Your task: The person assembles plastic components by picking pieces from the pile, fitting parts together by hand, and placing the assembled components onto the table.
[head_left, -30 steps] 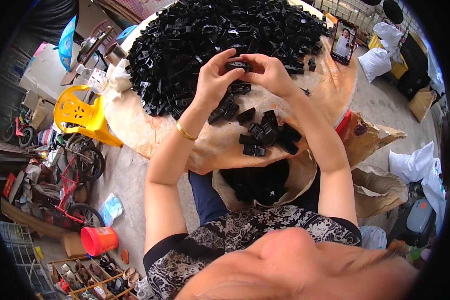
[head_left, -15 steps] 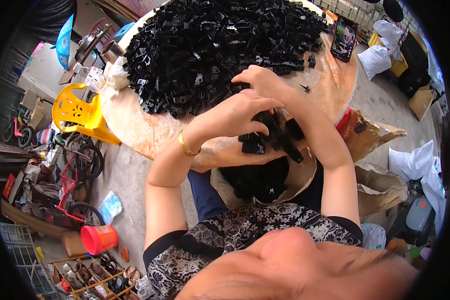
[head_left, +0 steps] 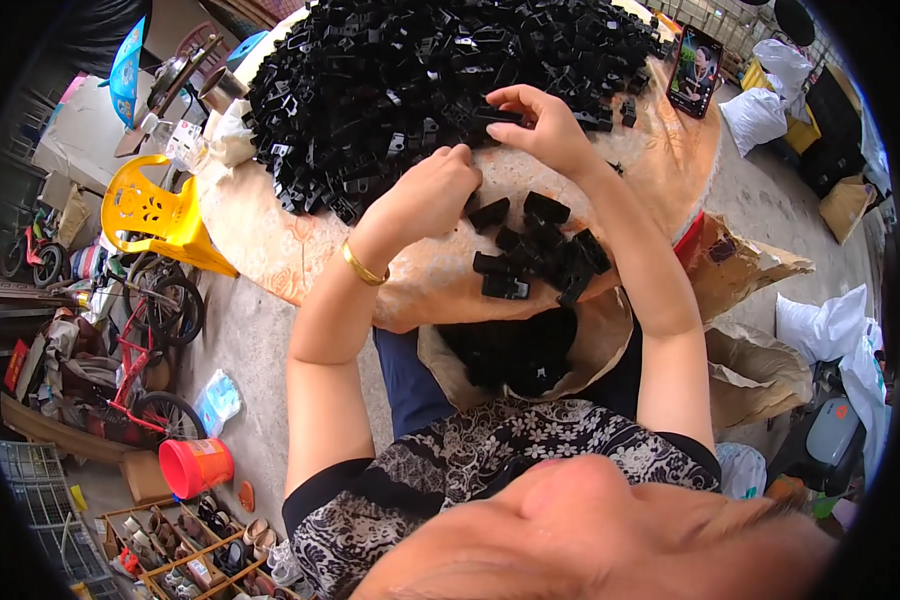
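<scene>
A large heap of small black plastic parts [head_left: 370, 100] covers the far part of the round table. At its near edge my right hand [head_left: 548, 132] grips one black plastic part [head_left: 498, 115] between thumb and fingers. My left hand [head_left: 432, 195], with a gold bangle at the wrist, is closed beside the heap, its fingers curled downward. Whatever those fingers hold, if anything, is hidden. Several loose black parts [head_left: 540, 245] lie in a small group near the table's front edge, between my forearms.
The table wears a peach patterned cloth [head_left: 300, 250]. An open paper sack [head_left: 610, 345] with black contents sits at my lap below the table edge. A phone [head_left: 694, 72] stands at the table's right. A yellow chair [head_left: 160, 215] and a red bucket [head_left: 196, 468] are at left.
My hands have moved apart, the left toward the heap and the right farther away and up. The small group of parts near the edge is now uncovered. A part shows in my right hand.
</scene>
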The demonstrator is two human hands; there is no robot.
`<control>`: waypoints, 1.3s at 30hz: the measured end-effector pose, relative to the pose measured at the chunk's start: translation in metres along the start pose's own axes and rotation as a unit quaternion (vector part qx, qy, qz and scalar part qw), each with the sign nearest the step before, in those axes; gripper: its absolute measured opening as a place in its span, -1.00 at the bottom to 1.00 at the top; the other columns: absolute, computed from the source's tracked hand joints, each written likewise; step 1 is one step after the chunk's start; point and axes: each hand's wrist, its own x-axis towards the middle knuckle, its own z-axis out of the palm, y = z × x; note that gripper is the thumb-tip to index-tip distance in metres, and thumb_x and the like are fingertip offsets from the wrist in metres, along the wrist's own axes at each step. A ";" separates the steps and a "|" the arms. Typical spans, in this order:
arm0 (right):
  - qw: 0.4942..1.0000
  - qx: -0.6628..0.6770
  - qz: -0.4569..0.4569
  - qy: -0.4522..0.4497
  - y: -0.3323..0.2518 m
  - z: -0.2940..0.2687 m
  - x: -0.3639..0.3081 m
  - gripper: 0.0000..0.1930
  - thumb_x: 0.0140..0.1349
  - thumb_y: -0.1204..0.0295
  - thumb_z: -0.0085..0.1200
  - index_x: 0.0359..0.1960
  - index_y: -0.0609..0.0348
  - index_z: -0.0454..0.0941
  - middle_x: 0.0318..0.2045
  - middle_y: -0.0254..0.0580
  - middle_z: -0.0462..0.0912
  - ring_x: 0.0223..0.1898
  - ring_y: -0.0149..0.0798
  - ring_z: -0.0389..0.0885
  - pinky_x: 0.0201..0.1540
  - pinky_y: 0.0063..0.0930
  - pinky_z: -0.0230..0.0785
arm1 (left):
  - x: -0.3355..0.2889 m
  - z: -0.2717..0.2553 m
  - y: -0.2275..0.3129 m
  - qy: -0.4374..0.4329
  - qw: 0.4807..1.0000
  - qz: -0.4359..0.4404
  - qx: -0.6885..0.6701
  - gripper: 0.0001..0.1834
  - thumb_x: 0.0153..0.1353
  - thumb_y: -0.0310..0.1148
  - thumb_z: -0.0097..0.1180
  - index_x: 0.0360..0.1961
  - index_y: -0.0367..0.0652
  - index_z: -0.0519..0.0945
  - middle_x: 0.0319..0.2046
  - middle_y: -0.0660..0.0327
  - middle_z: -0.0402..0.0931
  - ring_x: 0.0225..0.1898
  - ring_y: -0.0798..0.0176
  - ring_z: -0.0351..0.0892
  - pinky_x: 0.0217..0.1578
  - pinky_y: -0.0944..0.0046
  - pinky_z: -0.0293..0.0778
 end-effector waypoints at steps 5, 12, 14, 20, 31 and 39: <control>0.962 -0.245 -0.121 0.015 -0.002 -0.015 -0.004 -0.68 -0.17 0.55 0.09 -0.26 0.22 0.48 -0.33 -0.18 0.47 -0.30 -0.23 0.49 -0.23 -0.48 0.38 | 0.009 0.009 0.003 0.020 0.999 -0.038 -0.029 -0.63 -0.22 -0.59 0.10 -0.24 -0.27 0.52 -0.31 0.02 0.36 -0.17 -0.01 0.36 -0.11 0.19 0.36; 0.941 -0.292 -0.154 -0.072 -0.002 -0.002 -0.006 -0.72 -0.16 0.45 0.07 -0.31 0.20 0.51 -0.35 -0.10 0.54 -0.22 -0.08 0.49 -0.16 -0.33 0.37 | 0.025 0.030 0.002 0.197 0.980 -0.031 0.020 -0.70 -0.18 -0.55 0.09 -0.32 -0.32 0.40 -0.33 -0.02 0.37 -0.24 -0.03 0.34 -0.19 0.18 0.35; 0.954 -0.242 -0.174 -0.021 -0.003 -0.004 -0.004 -0.74 -0.11 0.51 0.09 -0.30 0.22 0.52 -0.42 -0.12 0.55 -0.32 -0.17 0.53 -0.26 -0.40 0.39 | 0.028 0.031 0.002 0.251 0.966 -0.035 -0.042 -0.69 -0.17 -0.53 0.10 -0.31 -0.31 0.39 -0.34 -0.01 0.36 -0.23 -0.05 0.34 -0.19 0.18 0.36; 0.979 -0.174 -0.101 -0.034 0.003 -0.008 -0.004 -0.63 0.02 0.44 0.10 -0.08 0.20 0.43 -0.26 -0.10 0.45 -0.31 -0.15 0.49 -0.21 -0.42 0.38 | 0.024 0.030 0.016 0.211 0.967 -0.142 0.029 -0.69 -0.10 -0.39 0.18 -0.32 -0.27 0.40 -0.33 0.03 0.36 -0.23 0.08 0.38 -0.29 0.15 0.42; 0.989 -0.081 -0.122 -0.032 0.003 -0.005 -0.001 -0.59 -0.02 0.53 0.13 -0.05 0.25 0.42 -0.28 -0.11 0.51 -0.31 -0.24 0.52 -0.22 -0.47 0.41 | 0.030 0.027 -0.001 0.283 0.940 -0.065 -0.177 -0.52 -0.18 -0.55 0.16 -0.13 -0.25 0.35 -0.40 0.06 0.41 -0.34 0.06 0.45 -0.30 0.20 0.41; 0.991 -0.063 -0.112 -0.038 -0.005 -0.004 -0.003 -0.64 0.01 0.53 0.14 -0.09 0.26 0.47 -0.35 -0.19 0.49 -0.37 -0.34 0.50 -0.30 -0.53 0.38 | 0.031 0.007 -0.021 0.315 0.793 -0.087 -0.514 -0.48 -0.06 -0.63 0.18 0.00 -0.26 0.37 -0.26 0.19 0.50 -0.25 0.43 0.48 -0.21 0.44 0.45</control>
